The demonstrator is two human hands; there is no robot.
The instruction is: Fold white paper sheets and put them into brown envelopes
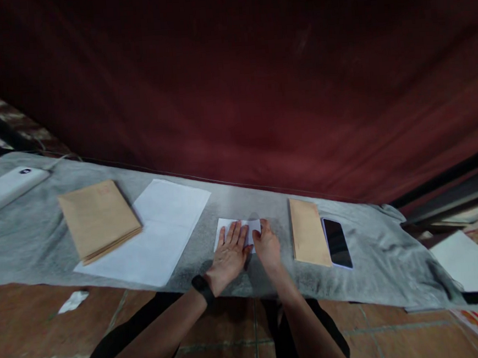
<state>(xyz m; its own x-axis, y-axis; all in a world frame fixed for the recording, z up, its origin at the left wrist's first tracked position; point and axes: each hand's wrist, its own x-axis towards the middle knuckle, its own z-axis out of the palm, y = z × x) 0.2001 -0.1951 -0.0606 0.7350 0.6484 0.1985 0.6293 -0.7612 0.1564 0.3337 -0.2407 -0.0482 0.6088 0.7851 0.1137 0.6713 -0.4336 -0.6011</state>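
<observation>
A small folded sheet of white paper (222,223) lies on the grey cloth in front of me. My left hand (229,255), with a black band on its wrist, presses flat on its left and middle part, fingers stretched out. At the paper's right end, my right hand (268,247) has its fingers curled and its thumb pressed to the edge. Part of the paper is hidden beneath both hands. Just right of my right hand is a narrow stack of brown envelopes (309,233).
A dark phone (337,243) lies beside the envelopes. To the left, larger brown envelopes (99,217) rest partly on white paper sheets (175,209). A white power bank (10,188) with a cable sits far left. A dark red curtain (233,102) hangs behind the cloth-covered bench (377,256).
</observation>
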